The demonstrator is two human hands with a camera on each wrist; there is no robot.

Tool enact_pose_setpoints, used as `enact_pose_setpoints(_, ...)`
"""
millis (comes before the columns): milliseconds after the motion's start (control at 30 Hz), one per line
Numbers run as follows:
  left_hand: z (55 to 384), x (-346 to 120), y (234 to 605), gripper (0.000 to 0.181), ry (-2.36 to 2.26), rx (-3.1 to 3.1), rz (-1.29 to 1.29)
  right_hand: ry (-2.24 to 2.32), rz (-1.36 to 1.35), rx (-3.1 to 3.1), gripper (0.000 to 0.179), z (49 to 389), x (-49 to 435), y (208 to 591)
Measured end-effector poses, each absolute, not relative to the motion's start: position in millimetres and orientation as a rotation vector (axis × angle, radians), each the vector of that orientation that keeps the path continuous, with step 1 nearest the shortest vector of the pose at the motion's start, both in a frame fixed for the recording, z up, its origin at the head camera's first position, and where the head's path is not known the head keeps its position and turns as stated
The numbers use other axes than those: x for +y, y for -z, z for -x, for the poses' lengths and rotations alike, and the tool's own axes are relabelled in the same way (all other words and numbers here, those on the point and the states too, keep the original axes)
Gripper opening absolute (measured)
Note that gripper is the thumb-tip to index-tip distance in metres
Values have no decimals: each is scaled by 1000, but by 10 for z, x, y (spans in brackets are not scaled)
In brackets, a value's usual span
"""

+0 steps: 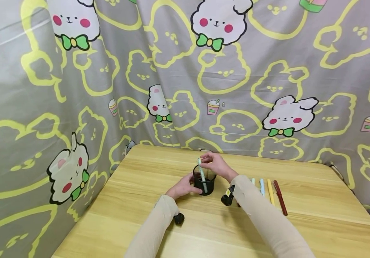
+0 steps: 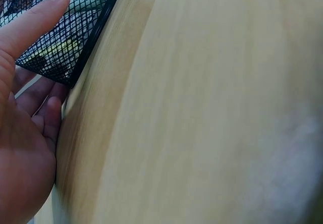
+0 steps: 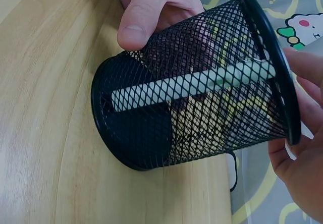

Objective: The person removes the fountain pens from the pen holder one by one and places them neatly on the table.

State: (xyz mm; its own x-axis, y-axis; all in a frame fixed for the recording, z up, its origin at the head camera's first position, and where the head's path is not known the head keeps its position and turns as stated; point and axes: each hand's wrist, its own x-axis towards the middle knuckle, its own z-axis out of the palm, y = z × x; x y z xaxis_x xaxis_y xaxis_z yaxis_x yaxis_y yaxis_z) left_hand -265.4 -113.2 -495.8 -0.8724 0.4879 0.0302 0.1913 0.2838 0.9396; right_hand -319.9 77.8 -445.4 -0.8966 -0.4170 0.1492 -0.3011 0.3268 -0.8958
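Observation:
A black mesh pen holder [image 1: 208, 188] stands on the wooden table, and my left hand [image 1: 182, 187] holds it from the left. In the right wrist view, the left thumb [image 3: 136, 31] presses the mesh near the base. One pale green pen [image 1: 203, 175] slants inside the holder, its lower part visible through the mesh [image 3: 192, 84]. At the rim, my right hand [image 1: 216, 165] pinches the pen's upper end. From the left wrist, the holder [image 2: 75, 27] shows between thumb and fingers; the pen's top is hidden in the right wrist view.
Right of the holder lie a blue pen [image 1: 262, 187], a yellow pen [image 1: 270, 191] and a dark red pen [image 1: 280, 197], with a pale pen [image 1: 253, 181] partly behind the right sleeve. A patterned curtain [image 1: 178, 79] hangs behind the table [image 1: 146, 168].

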Motion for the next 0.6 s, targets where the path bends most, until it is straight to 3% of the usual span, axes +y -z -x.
enact_pose_setpoints(367, 2633, -1108, 4925, 65, -1616, 2303, -628, 1677, 747, 2372, 36, 3117, 739, 4328)
enact_pose_setpoints(600, 2757, -1125, 5134, 68, -1597, 2334, -625, 1643, 707, 2413, 34, 3160, 725, 4370)
